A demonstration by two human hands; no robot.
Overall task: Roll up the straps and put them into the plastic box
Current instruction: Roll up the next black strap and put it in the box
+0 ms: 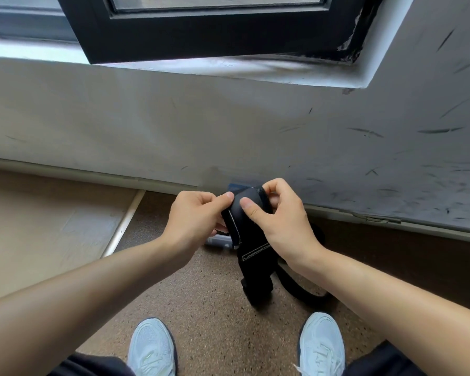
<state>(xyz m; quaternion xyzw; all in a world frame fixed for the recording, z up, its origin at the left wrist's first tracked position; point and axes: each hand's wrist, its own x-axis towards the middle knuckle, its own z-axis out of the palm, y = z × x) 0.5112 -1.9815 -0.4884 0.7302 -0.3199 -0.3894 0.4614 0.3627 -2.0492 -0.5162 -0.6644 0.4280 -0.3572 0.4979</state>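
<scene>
Strap (251, 229) first: black, wide, with a pale stitched edge and a small white-outlined label. It's held up in front of the wall (174, 118), above the floor (215, 308), between both hands. The top end is curled over like the start of a roll.

The left hand (194, 215) has its grip closed on the strap, with thumb and forefinger pinched on the left edge near the top. The right hand (280, 215) has its grip closed on it too, thumb pressed on the front of the curl and fingers curled round the top.

The lower part is left hanging down to the floor. A black length is seen looping off to the right under the right forearm. Whether that's the same strap can't be told.

Low behind the strap, by the wall, a bit of clear plastic with some blue is seen. It looks like the plastic box (218, 240), but most of it is hidden by the hands.

Two pale shoes (151, 348) are planted on the speckled brown floor at the bottom. A beige sheet (38, 226) is laid on the left. The wall is scuffed with dark marks, and a dark window frame (201, 28) is seen up top.
</scene>
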